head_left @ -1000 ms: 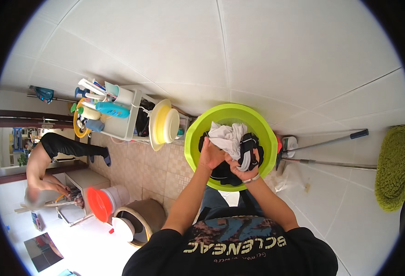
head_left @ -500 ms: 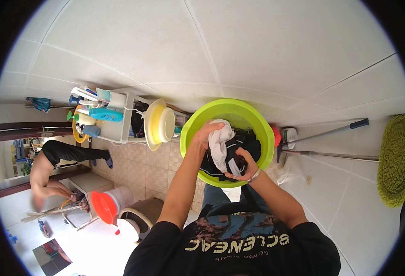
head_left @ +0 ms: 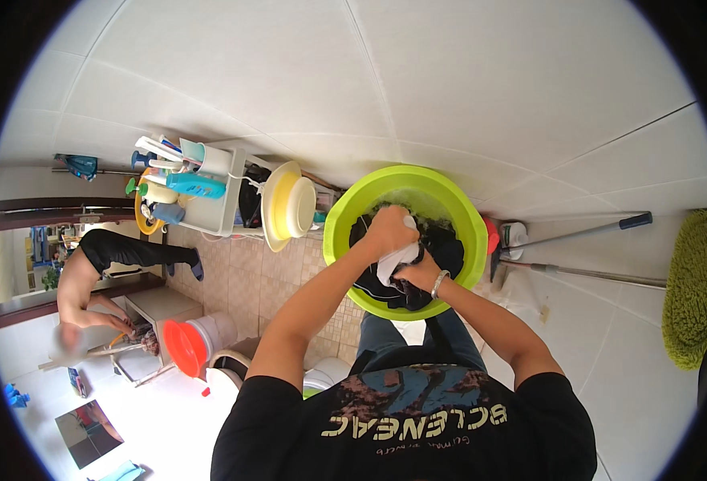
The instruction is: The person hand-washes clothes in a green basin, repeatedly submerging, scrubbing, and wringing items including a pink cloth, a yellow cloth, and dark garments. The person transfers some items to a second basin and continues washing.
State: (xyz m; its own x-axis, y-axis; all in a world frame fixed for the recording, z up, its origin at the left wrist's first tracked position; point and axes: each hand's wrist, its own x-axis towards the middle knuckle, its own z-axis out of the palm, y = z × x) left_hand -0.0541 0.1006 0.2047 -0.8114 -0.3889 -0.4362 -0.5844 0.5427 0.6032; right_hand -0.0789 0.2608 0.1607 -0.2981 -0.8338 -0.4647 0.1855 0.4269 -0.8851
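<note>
A lime-green basin (head_left: 474,220) stands in front of me, holding cloudy, frothy water and black clothing (head_left: 447,252) with thin white piping. Over its middle, my left hand (head_left: 391,231) is closed round the top of a white piece of cloth (head_left: 394,263). Just nearer to me and to the right, my right hand (head_left: 422,273) grips a dark bunched part beside the white cloth. Whether the white and dark parts belong to one garment, I cannot tell. A bracelet (head_left: 440,284) is on my right wrist.
Left of the basin, a white shelf rack (head_left: 226,192) bears bottles, with yellow-and-white basins (head_left: 289,208) leaning on it. Mop handles (head_left: 578,232) and a green mop head (head_left: 686,289) are at right. A red bucket (head_left: 185,349) stands left; another person (head_left: 89,289) bends farther off.
My left hand has moved right over the white cloth and closed round it. My right hand has turned over and come closer to the left. The white cloth is more bunched.
</note>
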